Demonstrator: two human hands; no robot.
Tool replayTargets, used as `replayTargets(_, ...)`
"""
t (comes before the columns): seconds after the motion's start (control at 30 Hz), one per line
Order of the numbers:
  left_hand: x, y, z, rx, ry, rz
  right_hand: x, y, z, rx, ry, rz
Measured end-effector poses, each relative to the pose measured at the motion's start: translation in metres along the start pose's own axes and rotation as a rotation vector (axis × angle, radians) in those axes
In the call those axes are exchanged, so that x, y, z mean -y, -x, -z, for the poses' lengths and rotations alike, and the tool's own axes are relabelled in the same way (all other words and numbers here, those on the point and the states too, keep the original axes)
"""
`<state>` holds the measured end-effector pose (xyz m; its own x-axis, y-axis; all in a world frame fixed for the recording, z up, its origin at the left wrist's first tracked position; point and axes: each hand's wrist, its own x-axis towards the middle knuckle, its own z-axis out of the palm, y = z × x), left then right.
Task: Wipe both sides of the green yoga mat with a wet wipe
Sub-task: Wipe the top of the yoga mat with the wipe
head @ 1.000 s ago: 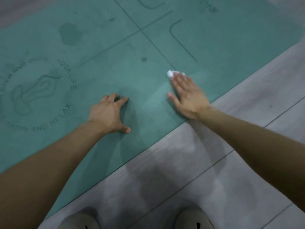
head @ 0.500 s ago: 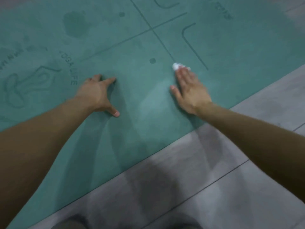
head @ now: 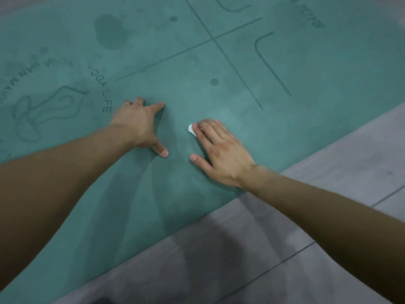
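The green yoga mat (head: 285,119) lies flat on the floor, printed side up, with dark guide lines and a round logo at the left. My right hand (head: 221,154) lies flat on the mat near its front edge, fingers straight, pressing the white wet wipe (head: 191,129) under its fingertips; only a small corner of the wipe shows. My left hand (head: 140,126) rests on the mat just left of it, fingers spread, thumb pointing toward the right hand. A darker damp patch (head: 110,31) marks the mat at the far left.
Grey wood-look floor (head: 285,249) runs along the mat's front edge and to the right. My shadow falls on the floor at the bottom.
My right hand has slid the wipe leftward and nearer to me, away from the line crossing. It now sits close beside my left hand, which stays planted on the mat.
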<state>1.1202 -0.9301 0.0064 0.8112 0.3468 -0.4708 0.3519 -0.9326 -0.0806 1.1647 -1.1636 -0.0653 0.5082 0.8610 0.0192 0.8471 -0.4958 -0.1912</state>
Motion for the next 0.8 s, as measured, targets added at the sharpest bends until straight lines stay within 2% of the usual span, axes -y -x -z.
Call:
replayTargets(0.03,0.000,-0.001,0.000,-0.007,-0.013,-0.002,0.013,0.005,-0.005,0.021,-0.012,-0.021)
replayTargets(0.1,0.001,-0.001,-0.002,-0.012,-0.035,-0.001,0.033,0.017,-0.011,0.071,-0.034,0.052)
replayTargets(0.17,0.002,-0.001,-0.003,-0.004,-0.039,-0.001,0.021,0.017,-0.010,0.085,-0.038,0.110)
replayTargets(0.2,0.001,-0.001,-0.002,0.001,-0.038,-0.004,0.006,0.011,-0.006,0.076,-0.029,0.053)
replayTargets(0.33,-0.001,-0.001,0.000,0.005,-0.005,0.007,-0.087,-0.027,0.019,0.041,-0.047,-0.601)
replayTargets(0.37,-0.001,0.000,0.001,0.002,-0.002,0.009,-0.089,-0.032,0.023,0.022,-0.064,-0.697)
replayTargets(0.4,-0.001,0.001,0.002,0.000,-0.003,0.010,-0.074,-0.035,0.023,0.022,-0.088,-0.701)
replayTargets(0.43,-0.001,0.002,0.002,-0.002,-0.007,0.011,-0.047,-0.033,0.017,0.027,-0.095,-0.586)
replayTargets(0.53,-0.001,0.003,0.001,0.003,-0.032,0.015,0.033,-0.003,-0.004,0.134,-0.126,0.057)
replayTargets(0.57,-0.001,0.003,0.001,0.004,-0.036,0.017,0.028,-0.004,-0.006,0.142,-0.102,0.161)
replayTargets(0.6,-0.001,0.002,0.000,0.004,-0.039,0.016,0.009,-0.014,-0.005,0.112,-0.088,0.137)
replayTargets(0.63,-0.001,0.002,0.000,0.005,-0.040,0.015,-0.016,-0.027,0.000,0.069,-0.073,-0.006)
replayTargets(0.73,-0.001,0.002,0.001,0.001,-0.045,0.014,-0.088,-0.056,0.022,-0.002,-0.069,-0.610)
replayTargets(0.77,-0.001,0.002,0.001,-0.002,-0.048,0.012,-0.091,-0.061,0.022,-0.015,-0.086,-0.726)
replayTargets(0.8,0.000,0.002,0.001,-0.001,-0.055,0.008,-0.079,-0.065,0.020,-0.019,-0.091,-0.754)
